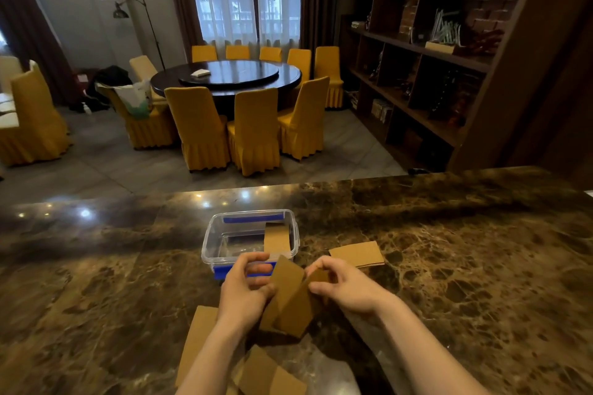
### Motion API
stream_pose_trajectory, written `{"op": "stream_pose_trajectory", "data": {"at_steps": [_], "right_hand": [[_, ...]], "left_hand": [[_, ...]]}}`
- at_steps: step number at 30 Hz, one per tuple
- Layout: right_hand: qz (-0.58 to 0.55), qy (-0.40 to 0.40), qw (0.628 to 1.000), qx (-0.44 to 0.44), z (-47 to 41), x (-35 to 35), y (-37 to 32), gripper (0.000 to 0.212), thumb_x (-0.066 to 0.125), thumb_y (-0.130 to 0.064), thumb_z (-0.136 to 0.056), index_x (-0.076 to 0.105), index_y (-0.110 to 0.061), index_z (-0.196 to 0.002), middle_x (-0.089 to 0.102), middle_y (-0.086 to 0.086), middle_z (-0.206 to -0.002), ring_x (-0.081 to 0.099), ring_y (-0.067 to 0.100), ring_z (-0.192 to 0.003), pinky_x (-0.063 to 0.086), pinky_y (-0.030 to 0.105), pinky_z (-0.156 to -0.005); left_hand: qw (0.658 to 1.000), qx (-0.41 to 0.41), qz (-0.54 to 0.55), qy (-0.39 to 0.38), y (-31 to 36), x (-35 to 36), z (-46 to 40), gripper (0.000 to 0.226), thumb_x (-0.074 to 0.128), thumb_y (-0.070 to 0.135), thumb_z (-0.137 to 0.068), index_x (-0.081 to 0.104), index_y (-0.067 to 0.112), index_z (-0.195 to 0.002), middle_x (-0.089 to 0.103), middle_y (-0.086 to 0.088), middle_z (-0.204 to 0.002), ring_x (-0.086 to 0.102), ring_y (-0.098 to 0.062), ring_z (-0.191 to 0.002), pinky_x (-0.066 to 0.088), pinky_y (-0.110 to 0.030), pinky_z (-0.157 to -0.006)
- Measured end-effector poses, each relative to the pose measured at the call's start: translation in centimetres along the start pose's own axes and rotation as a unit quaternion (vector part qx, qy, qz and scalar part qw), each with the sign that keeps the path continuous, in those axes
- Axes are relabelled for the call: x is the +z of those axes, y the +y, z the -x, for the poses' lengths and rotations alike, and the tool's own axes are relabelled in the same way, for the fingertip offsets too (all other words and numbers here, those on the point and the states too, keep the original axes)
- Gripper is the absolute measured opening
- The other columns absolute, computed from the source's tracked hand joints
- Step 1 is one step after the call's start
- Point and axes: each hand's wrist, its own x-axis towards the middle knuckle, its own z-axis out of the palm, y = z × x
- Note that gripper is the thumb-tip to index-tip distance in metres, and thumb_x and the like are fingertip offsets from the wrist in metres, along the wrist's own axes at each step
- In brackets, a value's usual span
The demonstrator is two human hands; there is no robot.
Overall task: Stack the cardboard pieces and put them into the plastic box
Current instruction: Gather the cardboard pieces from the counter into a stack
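Observation:
A clear plastic box (210, 236) with blue clips stands on the marble counter, with a brown cardboard piece (276, 238) leaning inside at its right. Just in front of the box, my left hand (245, 290) and my right hand (345, 287) together grip a small bundle of cardboard pieces (290, 301), held upright and tilted. More cardboard lies flat on the counter: a small stack (357, 253) right of the box, one piece (197, 340) under my left forearm, and more pieces (269, 375) at the near edge.
The dark marble counter (465, 250) stretches wide to both sides. Beyond its far edge is a dining room with a round table (226, 75), yellow chairs and a bookshelf (449, 42) on the right.

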Motion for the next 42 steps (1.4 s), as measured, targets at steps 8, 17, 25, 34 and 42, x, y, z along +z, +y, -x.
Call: {"op": "stream_pose_trajectory", "data": {"at_steps": [8, 17, 25, 34, 42], "right_hand": [[-0.011, 0.116, 0.992, -0.041, 0.0, 2.5, 2.0, 0.027, 0.076, -0.014, -0.085, 0.054, -0.029, -0.092, 0.065, -0.002, -0.11, 0.062, 0.014, -0.102, 0.053, 0.04, -0.095], [-0.004, 0.118, 0.992, 0.046, -1.0, 1.6, 5.0, 0.053, 0.07, -0.012, -0.092, 0.045, -0.037, -0.131, 0.055, 0.002, -0.135, 0.052, 0.024, -0.126, 0.048, 0.045, -0.106], [-0.022, 0.13, 0.989, 0.06, -2.0, 1.5, 5.7, 0.044, 0.07, -0.009, -0.09, 0.055, -0.036, -0.122, 0.054, -0.004, -0.125, 0.048, 0.017, -0.117, 0.049, 0.035, -0.096], [-0.044, 0.066, 0.996, -0.034, 0.0, -2.7, 4.3, 0.039, 0.069, -0.011, -0.087, 0.058, -0.04, -0.111, 0.06, 0.001, -0.119, 0.061, 0.021, -0.102, 0.052, 0.027, -0.078], [0.001, 0.065, 0.997, -0.051, 1.1, -3.7, 3.1, 0.032, 0.074, -0.017, -0.08, 0.053, -0.034, -0.098, 0.063, 0.003, -0.101, 0.066, 0.021, -0.09, 0.057, 0.03, -0.072]], "left_hand": [[0.995, 0.034, -0.01, -0.093, 1.0, 2.4, 1.1, 0.051, 0.066, -0.016, -0.086, 0.061, 0.024, -0.117, 0.067, -0.015, -0.109, 0.071, -0.032, -0.096, 0.064, -0.039, -0.085], [0.816, -0.054, -0.493, -0.297, 0.0, -2.9, 1.9, 0.089, 0.087, 0.062, -0.046, 0.046, 0.048, -0.124, 0.044, 0.012, -0.131, 0.041, -0.016, -0.122, 0.044, -0.04, -0.109], [0.791, -0.027, -0.534, -0.299, -1.2, -2.1, 2.4, 0.05, 0.089, 0.038, -0.065, 0.051, 0.045, -0.097, 0.042, 0.014, -0.121, 0.04, -0.014, -0.11, 0.038, -0.03, -0.095], [0.97, -0.007, -0.232, -0.066, -0.2, -0.9, 0.6, 0.045, 0.068, -0.004, -0.089, 0.057, 0.034, -0.111, 0.067, -0.001, -0.096, 0.069, -0.013, -0.086, 0.056, -0.021, -0.067], [0.984, 0.049, -0.168, 0.047, 1.6, 3.0, -0.9, 0.047, 0.066, -0.003, -0.09, 0.057, 0.039, -0.107, 0.067, 0.012, -0.099, 0.065, -0.004, -0.09, 0.051, -0.017, -0.065]]}}
